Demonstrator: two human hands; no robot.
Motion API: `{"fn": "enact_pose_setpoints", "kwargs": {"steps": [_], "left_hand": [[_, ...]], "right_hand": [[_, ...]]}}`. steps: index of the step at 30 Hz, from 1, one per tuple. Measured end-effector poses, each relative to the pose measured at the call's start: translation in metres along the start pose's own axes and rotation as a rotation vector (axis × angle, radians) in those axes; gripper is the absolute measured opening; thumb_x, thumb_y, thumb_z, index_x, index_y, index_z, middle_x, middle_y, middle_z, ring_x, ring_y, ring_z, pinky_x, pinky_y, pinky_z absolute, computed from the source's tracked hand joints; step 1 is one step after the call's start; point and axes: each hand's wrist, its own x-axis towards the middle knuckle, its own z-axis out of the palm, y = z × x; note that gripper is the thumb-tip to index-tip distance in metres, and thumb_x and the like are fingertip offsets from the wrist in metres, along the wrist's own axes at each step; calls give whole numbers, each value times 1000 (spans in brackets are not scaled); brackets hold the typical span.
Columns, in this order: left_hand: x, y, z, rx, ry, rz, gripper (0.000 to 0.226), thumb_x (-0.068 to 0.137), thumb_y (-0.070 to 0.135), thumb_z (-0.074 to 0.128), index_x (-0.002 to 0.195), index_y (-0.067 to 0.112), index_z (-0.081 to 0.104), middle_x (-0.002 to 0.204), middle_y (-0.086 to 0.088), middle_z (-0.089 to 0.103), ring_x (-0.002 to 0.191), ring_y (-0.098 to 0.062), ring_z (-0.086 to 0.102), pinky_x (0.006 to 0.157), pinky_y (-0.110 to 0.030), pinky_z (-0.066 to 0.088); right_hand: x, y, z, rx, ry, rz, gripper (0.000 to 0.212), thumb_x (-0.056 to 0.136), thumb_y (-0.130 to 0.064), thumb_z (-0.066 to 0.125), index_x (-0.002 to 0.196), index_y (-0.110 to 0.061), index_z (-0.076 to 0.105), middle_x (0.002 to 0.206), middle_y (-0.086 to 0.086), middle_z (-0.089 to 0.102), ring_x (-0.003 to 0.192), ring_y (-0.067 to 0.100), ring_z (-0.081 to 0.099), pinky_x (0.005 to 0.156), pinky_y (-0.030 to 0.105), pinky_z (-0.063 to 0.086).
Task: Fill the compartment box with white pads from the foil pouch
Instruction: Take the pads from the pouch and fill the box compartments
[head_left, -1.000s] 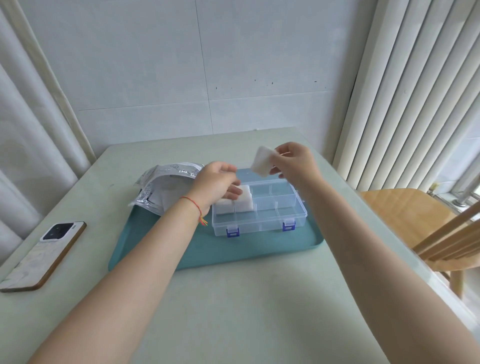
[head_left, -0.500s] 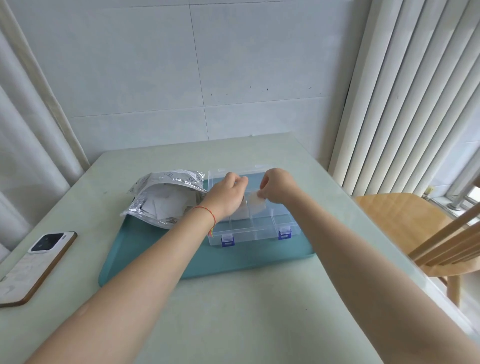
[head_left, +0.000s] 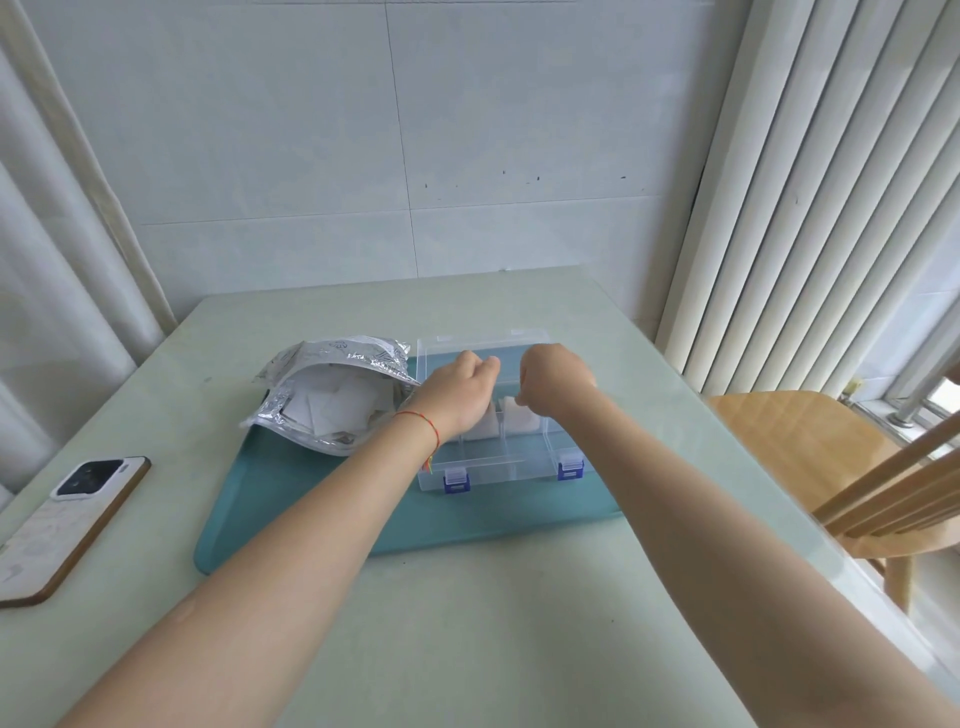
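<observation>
Head view is all I have, and from it I see only the backs of both hands, so their fingers are hidden over the clear compartment box (head_left: 498, 457). My left hand (head_left: 460, 392) covers the box's left rear part, fingers curled down; I cannot tell whether they grasp anything. My right hand (head_left: 553, 382) hangs above the middle rear part, its fingers bent down toward a white pad (head_left: 522, 418) just below them, and whether they pinch that pad or merely touch it I cannot make out. I count two pads showing in the box, that one and a second pad (head_left: 483, 426) just to its left, partly masked by my left wrist. Two blue latches (head_left: 456, 480) sit on the box's near wall, and its clear lid stands open behind. One foil pouch (head_left: 332, 389) lies open just left of the box, loose white pads inside, too jumbled to count. Box and pouch both rest on one teal tray (head_left: 322, 514) on the desk (head_left: 467, 623). One phone (head_left: 67, 519), cut off at the frame's left edge, lies face down well apart from the tray. One wooden chair (head_left: 831, 457) stands at right.
</observation>
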Motion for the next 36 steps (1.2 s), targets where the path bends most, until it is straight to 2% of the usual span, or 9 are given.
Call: {"fn": "enact_pose_setpoints", "kwargs": {"steps": [5, 7, 11, 16, 18, 20, 24, 29, 36], "left_hand": [[-4, 5, -2, -12, -15, -21, 40, 100, 44, 31, 103, 12, 54, 105, -9, 66, 103, -29, 57, 90, -36, 42], [-9, 4, -6, -50, 19, 5, 36, 99, 41, 35, 100, 13, 57, 102, -7, 68, 102, -29, 60, 91, -37, 46], [-35, -9, -27, -169, 339, 82, 27, 88, 30, 43, 82, 16, 66, 79, -1, 70, 82, -26, 65, 76, -37, 53], [-74, -44, -62, -87, 667, 7, 20, 86, 22, 53, 71, 14, 63, 65, 2, 57, 70, -23, 52, 57, -31, 37], [-85, -66, -73, -26, 823, -22, 16, 85, 18, 56, 74, 14, 68, 80, 0, 54, 82, -23, 52, 60, -30, 36], [-91, -90, -81, 59, 904, -20, 14, 83, 13, 59, 79, 16, 72, 97, -5, 53, 98, -27, 49, 70, -33, 42], [-93, -118, -90, 74, 742, -100, 23, 85, 9, 56, 95, 18, 75, 121, -8, 52, 114, -33, 45, 94, -36, 42], [-94, -120, -92, -16, 655, -83, 38, 85, 9, 51, 119, 12, 67, 130, -6, 55, 117, -30, 51, 98, -38, 42], [-93, -121, -95, -30, 654, -67, 42, 86, 10, 51, 125, 10, 64, 130, -8, 58, 118, -33, 51, 100, -41, 42]], "right_hand": [[-2, -2, -6, -27, -163, -43, 17, 89, -9, 48, 72, -11, 51, 82, 5, 54, 77, 25, 54, 59, 28, 41], [-7, -6, -13, 18, -92, -60, 21, 87, -7, 45, 66, -10, 48, 74, 6, 52, 71, 27, 51, 52, 27, 38], [-32, -32, -29, 296, 221, -163, 21, 85, -16, 47, 80, -12, 66, 80, 3, 67, 76, 26, 61, 65, 34, 54], [-69, -96, -22, 465, 169, -304, 26, 81, -21, 53, 59, -9, 46, 57, 3, 40, 58, 22, 31, 53, 31, 31], [-78, -120, -8, 426, 141, -340, 23, 83, -21, 53, 67, -4, 56, 67, 8, 52, 60, 21, 37, 54, 31, 37], [-84, -139, 4, 316, 171, -408, 20, 89, -20, 52, 95, -10, 69, 105, 7, 63, 78, 25, 56, 64, 33, 44], [-85, -164, 18, 47, 173, -440, 44, 95, -20, 49, 138, -13, 43, 149, 1, 32, 102, 33, 59, 62, 34, 41], [-74, -176, 30, -111, 143, -329, 68, 91, -10, 55, 149, -8, 18, 150, 10, 25, 105, 31, 60, 62, 33, 39], [-76, -183, 25, -112, 300, -315, 55, 81, 5, 58, 128, -10, 35, 122, 10, 48, 77, 30, 59, 55, 32, 37]]}}
